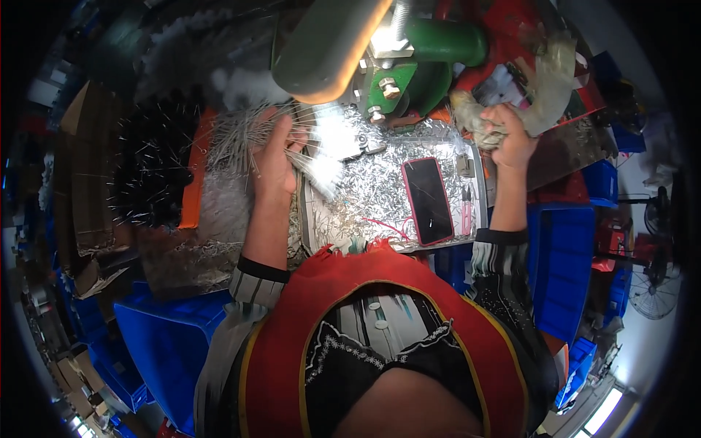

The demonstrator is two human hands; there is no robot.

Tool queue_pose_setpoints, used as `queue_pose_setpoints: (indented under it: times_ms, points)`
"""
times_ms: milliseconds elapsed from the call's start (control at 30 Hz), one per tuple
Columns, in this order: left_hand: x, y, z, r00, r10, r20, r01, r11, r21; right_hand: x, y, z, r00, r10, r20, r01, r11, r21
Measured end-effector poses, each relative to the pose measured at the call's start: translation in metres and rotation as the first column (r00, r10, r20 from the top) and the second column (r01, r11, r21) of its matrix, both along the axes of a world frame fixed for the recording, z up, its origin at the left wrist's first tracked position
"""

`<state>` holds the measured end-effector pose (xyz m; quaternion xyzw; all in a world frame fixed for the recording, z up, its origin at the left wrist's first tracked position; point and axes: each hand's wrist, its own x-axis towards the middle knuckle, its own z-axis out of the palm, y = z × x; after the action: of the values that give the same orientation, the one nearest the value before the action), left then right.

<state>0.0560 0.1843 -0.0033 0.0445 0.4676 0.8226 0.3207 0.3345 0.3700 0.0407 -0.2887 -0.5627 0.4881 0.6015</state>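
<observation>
My left hand (276,155) is closed around a loose bundle of thin grey-white wires (237,135), whose ends fan out under a bright lamp glow. On the right, my right hand (513,139) is closed on a pale, twisted bundle (478,125) with a yellowish loop rising beside it; its exact kind I cannot make out. Between the hands lies a shallow tray (307,219) strewn with small shiny metal bits. A phone (428,201) with a pink-red edge rests in it, with a small pink-handled tool (466,212) alongside.
A green machine (445,42) with bolts stands over the tray's far side, near a rounded lamp housing (328,47). Black wires with shiny ends (150,164) are piled at the left behind an orange strip (196,175). Blue bins (561,255) flank me; a fan (652,292) stands right.
</observation>
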Motion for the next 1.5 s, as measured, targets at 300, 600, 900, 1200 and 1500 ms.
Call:
queue_pose_setpoints:
  times_ms: [300,600,900,1200,1500]
  points:
    - [-0.006,-0.006,-0.022,0.986,-0.166,0.033,0.165,0.986,0.035,-0.009,-0.016,0.059,0.994,-0.04,0.104,0.07,0.95,-0.306]
    - [-0.004,-0.006,-0.021,0.985,-0.149,0.085,0.139,0.983,0.12,-0.008,-0.015,0.047,0.998,-0.02,0.063,0.036,0.964,-0.263]
    - [-0.004,-0.005,-0.018,0.99,-0.124,0.061,0.121,0.991,0.054,-0.007,-0.016,0.063,0.993,-0.022,0.116,0.06,0.937,-0.344]
    - [0.0,-0.002,-0.01,0.991,-0.125,0.048,0.122,0.991,0.063,0.003,-0.002,0.002,0.998,0.059,-0.013,-0.058,0.996,0.069]
    - [-0.001,-0.001,-0.009,0.99,-0.143,0.017,0.143,0.989,0.039,-0.007,-0.012,0.048,0.997,0.003,0.073,0.016,0.966,-0.256]
